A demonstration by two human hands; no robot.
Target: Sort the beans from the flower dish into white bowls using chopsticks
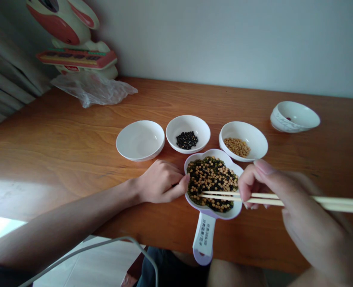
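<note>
My right hand [272, 187] is closed around a pair of pale wooden chopsticks [224, 195]. Their tips reach in among the mixed beans [210, 179], which are black, tan and small green. The beans lie in a white flower-shaped dish [237, 169] with a purple edge and a labelled handle pointing toward me. Whether the tips pinch a bean is too small to tell. My left hand [164, 181] rests on the table, thumb over the dish's left rim and fingers curled against its side.
Behind the dish stand a white bowl [140, 137], a bowl of black beans [174, 129] and a bowl of tan beans [255, 139]. Farther right is a patterned bowl [292, 125] with a dark speck inside. A plastic bag [95, 89] and toy keyboard [74, 57] sit back left; a cable [104, 242] hangs in front.
</note>
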